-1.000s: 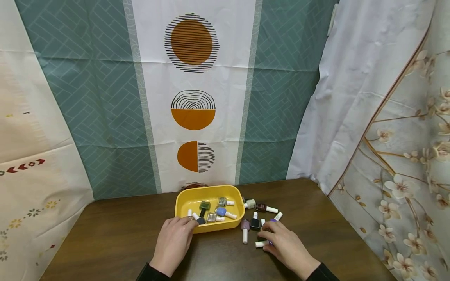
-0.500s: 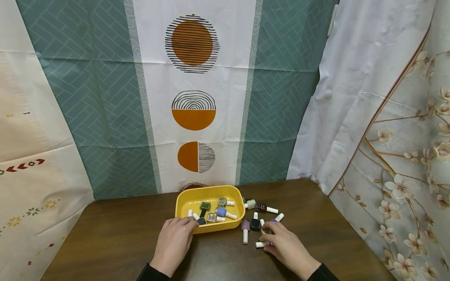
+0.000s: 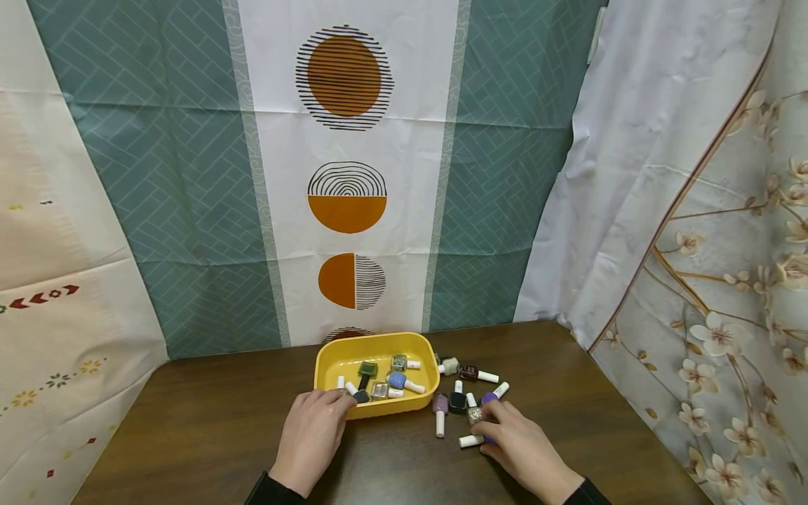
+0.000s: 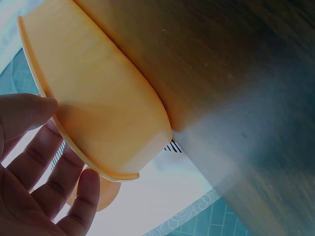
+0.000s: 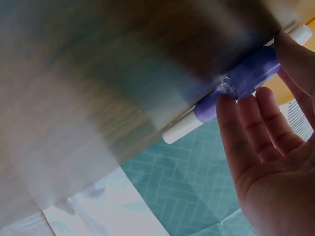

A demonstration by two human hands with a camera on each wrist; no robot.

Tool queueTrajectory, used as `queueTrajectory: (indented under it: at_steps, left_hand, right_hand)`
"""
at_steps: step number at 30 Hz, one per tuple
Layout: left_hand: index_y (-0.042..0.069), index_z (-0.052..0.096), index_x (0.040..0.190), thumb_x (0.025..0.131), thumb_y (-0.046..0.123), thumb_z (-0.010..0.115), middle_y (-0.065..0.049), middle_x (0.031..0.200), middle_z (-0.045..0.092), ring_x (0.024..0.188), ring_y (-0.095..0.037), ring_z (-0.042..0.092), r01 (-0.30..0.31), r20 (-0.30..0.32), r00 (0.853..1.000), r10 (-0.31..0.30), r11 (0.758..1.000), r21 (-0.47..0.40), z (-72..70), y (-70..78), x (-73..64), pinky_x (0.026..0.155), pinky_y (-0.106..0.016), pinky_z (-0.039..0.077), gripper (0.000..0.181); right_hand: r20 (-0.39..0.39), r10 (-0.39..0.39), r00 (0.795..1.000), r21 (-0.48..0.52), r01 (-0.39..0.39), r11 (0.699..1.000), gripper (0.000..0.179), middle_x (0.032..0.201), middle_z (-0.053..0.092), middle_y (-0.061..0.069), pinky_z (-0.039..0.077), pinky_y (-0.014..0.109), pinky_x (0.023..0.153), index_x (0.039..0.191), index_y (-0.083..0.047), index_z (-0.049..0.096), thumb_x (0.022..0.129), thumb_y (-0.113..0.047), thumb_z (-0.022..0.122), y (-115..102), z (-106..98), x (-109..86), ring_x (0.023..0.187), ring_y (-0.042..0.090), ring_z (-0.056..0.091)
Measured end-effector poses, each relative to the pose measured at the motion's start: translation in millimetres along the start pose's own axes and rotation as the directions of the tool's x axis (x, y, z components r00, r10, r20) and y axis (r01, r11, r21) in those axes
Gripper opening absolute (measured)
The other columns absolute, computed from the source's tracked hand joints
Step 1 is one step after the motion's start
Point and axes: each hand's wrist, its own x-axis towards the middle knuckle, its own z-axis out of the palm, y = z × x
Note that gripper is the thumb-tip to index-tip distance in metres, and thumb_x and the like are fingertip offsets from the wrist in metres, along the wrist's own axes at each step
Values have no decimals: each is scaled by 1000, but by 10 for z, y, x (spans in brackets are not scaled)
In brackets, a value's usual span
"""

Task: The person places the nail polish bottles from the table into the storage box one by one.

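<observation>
Tray [image 3: 398,407], yellow, sat near the middle of the table's [image 3: 189,421] far edge with several small bottles inside, including a blue bottle [image 3: 398,381] and a green bottle [image 3: 368,369]; left hand [image 3: 315,433] pinched its rim between thumb and fingers. Right hand [image 3: 524,445] pinched a white-capped purple-blue bottle [image 5: 251,73] between thumb and fingertips, on the side toward the table's right edge, couldn't tell if touching the tabletop. Glitter bottle [image 3: 475,416], second purple bottle [image 3: 489,398], black bottle [image 3: 457,402] and mauve bottle [image 3: 440,405] lay nearby, between that hand and the tray.
</observation>
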Motion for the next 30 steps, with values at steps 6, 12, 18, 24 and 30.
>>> queueTrajectory:
  at_steps: [6,12,18,24,30]
  left_hand:
    - [18,84,101,88,7,94,0,109,81,101,-25,73,-8,-9,1000,8,1000,4,-4,0,-9,95,-50,57,20]
    - [18,84,102,88,8,94,0,109,81,102,-25,73,-4,-6,1000,4,1000,2,-11,9,-9,96,-51,56,20]
    - [19,84,101,88,8,94,0,108,81,100,-24,73,-5,-12,1000,5,1000,2,-9,7,-6,95,-50,57,20]
    - [19,84,101,88,9,94,1,108,81,100,-24,73,-4,-15,1000,4,1000,2,-2,3,-8,95,-50,57,19]
    - [19,84,102,88,9,94,1,108,81,100,-24,73,0,-6,1000,0,1000,2,-4,5,-4,96,-50,57,20]
  right_hand:
    - [12,10,1000,2,-10,1000,32,107,53,-14,52,28,68,104,-28,80,82,-14,99,10,0,-19,93,8,53]
    - [18,20,1000,5,-20,1000,30,107,58,-14,53,28,68,105,-27,80,84,-17,98,8,-10,-30,92,6,55]
    - [39,22,999,15,-22,1000,28,107,60,-15,53,28,68,106,-26,80,86,-18,97,4,-37,-49,91,4,56]
    - [97,33,995,25,-36,999,25,106,64,-15,54,29,70,107,-24,80,88,-20,95,4,-78,-70,91,3,58]
    - [119,42,992,29,-45,999,25,108,67,-15,56,31,73,109,-23,80,89,-21,95,-12,-105,-77,94,5,61]
